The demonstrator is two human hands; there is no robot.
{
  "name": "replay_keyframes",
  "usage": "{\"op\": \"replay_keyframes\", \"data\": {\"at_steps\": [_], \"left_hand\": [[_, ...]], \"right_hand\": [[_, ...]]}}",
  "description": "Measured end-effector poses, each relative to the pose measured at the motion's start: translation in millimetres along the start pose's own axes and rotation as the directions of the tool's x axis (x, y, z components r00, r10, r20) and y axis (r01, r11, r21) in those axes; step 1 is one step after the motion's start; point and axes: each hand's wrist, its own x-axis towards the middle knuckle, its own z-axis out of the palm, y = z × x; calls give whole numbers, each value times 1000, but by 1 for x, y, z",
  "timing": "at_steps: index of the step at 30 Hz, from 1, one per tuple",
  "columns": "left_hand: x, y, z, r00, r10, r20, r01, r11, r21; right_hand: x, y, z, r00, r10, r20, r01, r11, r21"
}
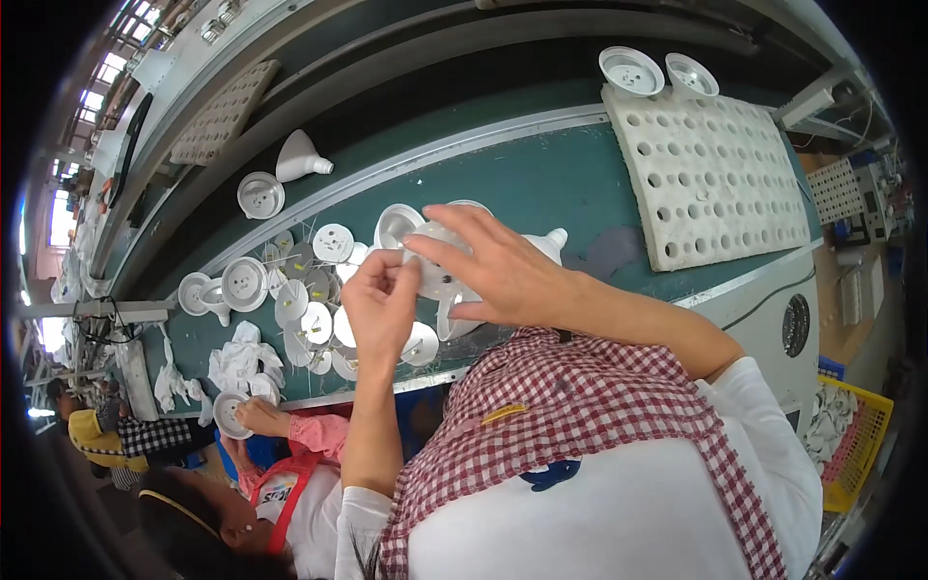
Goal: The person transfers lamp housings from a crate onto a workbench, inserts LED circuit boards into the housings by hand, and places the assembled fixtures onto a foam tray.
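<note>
Above the near edge of the bench, both my hands meet at a pale, round lamp part with a small dark spot on it. My left hand has its thumb and fingertips pinched together at the part's left edge. Anything smaller inside that pinch is hidden. My right hand curves over the part from the right, thumb below and fingers above. Just behind the hands stands a white lamp housing, and another housing's narrow neck shows past my right hand. White discs with thin wires lie loosely piled left of my left hand.
A pale board with rows of holes leans at the right, two white housings at its top. More housings and a white cloth are at the left. A co-worker's hand holds a housing there. A yellow crate stands lower right.
</note>
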Motion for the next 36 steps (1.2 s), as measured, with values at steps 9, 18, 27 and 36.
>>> {"op": "replay_keyframes", "data": {"at_steps": [9, 18, 27, 36], "left_hand": [[-7, -2, 10, 810, -204, 549, 457, 807, -374], [-21, 3, 29, 727, -209, 654, 264, 964, 14], [-47, 3, 43, 858, 31, 513, -164, 963, 215], [-39, -1, 39, 826, -35, 562, 39, 999, 5]], "right_hand": [[-9, 19, -25, 999, -18, 29, 12, 985, 170], [-23, 10, -64, 961, -34, 276, -71, 930, 361], [-29, 20, -63, 509, 475, 718, -859, 331, 390], [-26, 33, -67, 903, 41, 428, -253, 855, 453]]}}
